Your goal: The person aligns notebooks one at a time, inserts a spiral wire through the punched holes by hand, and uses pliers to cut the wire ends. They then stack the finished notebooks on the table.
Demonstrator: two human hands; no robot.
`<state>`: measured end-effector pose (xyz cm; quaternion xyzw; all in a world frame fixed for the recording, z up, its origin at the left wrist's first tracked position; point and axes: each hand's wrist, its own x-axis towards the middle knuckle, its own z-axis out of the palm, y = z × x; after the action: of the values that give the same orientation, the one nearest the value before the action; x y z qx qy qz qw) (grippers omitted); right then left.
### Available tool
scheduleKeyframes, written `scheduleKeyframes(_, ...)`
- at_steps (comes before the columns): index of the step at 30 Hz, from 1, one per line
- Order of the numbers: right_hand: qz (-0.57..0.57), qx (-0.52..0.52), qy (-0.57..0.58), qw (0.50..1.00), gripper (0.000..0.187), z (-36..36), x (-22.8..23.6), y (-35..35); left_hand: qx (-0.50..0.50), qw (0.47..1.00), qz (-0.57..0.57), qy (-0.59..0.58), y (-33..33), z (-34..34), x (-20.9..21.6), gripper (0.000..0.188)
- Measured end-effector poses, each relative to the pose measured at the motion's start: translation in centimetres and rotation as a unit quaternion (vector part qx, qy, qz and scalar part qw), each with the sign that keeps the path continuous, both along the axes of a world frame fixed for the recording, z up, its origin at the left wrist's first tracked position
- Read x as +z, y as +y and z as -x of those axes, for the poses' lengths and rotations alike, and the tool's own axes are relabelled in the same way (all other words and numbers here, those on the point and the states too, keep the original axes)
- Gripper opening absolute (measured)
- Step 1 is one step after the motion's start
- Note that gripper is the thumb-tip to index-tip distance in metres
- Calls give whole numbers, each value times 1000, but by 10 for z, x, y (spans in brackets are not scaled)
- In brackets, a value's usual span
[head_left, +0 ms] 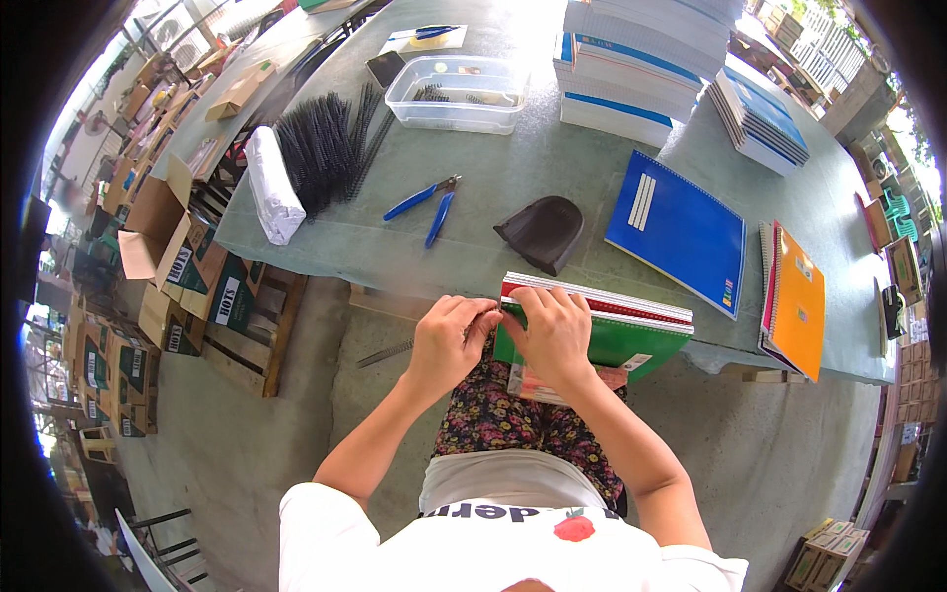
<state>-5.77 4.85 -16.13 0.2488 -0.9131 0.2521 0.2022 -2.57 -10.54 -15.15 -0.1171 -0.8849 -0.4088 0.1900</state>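
At the table's near edge, my right hand (552, 331) grips a green-covered notebook (641, 340) standing on its edge, with white pages and a red cover along the top. My left hand (452, 340) is closed in a pinch at the notebook's left end. From behind the left hand a thin dark spiral binding coil (385, 353) sticks out to the left. It appears to run into that hand, though the fingertips hide where it meets the pages. Below the notebook, over my lap, shows a pinkish printed piece (538, 385), partly covered by my right forearm.
On the table (345, 242) lie blue-handled pliers (424, 205), a dark curved block (543, 232), black coils (326, 148) and a clear plastic tub (459, 94). Blue (681, 232) and orange notebooks (794, 296) lie right, near tall book stacks (641, 79). Cartons (207, 276) stand left.
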Motion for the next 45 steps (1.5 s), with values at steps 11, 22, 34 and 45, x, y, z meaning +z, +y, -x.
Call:
scheduleKeyframes(11, 39, 56, -36, 997, 10, -2, 11, 9, 2, 993, 55, 108, -5, 9, -2, 17)
scheduleKeyframes(22, 108, 47, -118, 986, 12, 2, 12, 0, -144, 944, 53, -293, -56, 28, 14, 24)
scheduleKeyframes(34, 14, 0, -145, 989, 21, -14, 32, 54, -93, 990, 62, -92, 25, 121, 64, 57)
scheduleKeyframes(45, -31, -66, -88, 993, 15, -23, 24, 114, -103, 981, 164, 16, -2, -25, 23, 44)
